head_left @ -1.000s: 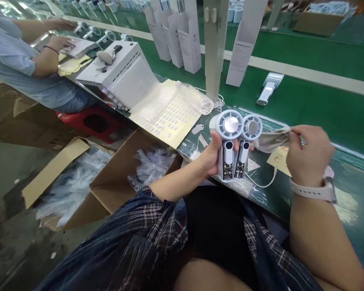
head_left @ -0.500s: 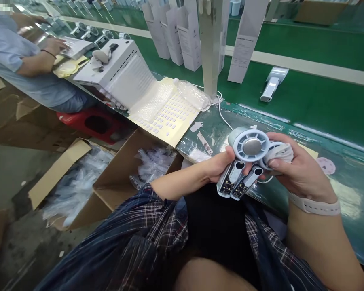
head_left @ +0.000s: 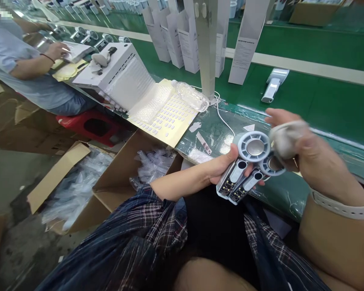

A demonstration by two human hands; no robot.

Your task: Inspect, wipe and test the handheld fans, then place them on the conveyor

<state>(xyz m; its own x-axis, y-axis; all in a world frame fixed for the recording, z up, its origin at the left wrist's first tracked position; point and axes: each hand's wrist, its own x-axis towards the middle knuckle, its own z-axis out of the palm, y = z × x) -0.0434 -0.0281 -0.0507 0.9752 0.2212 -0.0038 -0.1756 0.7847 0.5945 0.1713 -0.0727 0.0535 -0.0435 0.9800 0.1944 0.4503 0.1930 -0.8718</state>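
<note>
My left hand (head_left: 223,166) is closed around two light-blue handheld fans held side by side. The upper-left fan (head_left: 238,149) shows its round head with a silver disc in the middle. Partly behind it is the second fan (head_left: 262,166). Both handles are uncovered on the front, with dark circuit boards and small parts in view. Beside the second fan's head, my right hand (head_left: 321,161) is closed on a crumpled whitish cloth (head_left: 286,137), blurred by motion. Whether the cloth touches that head, I cannot tell.
A yellowish sticker sheet (head_left: 182,125) and bubble wrap (head_left: 151,106) lie on the bench. Another fan (head_left: 274,85) rests on the green belt, near white boxes (head_left: 245,52). Cartons (head_left: 109,182) with clear plastic pieces stand on the left. A co-worker (head_left: 24,60) sits beyond the white case (head_left: 121,64).
My right hand with the cloth has lifted slightly and moved right, baring more of the second fan's head. The left hand and both fans have barely shifted.
</note>
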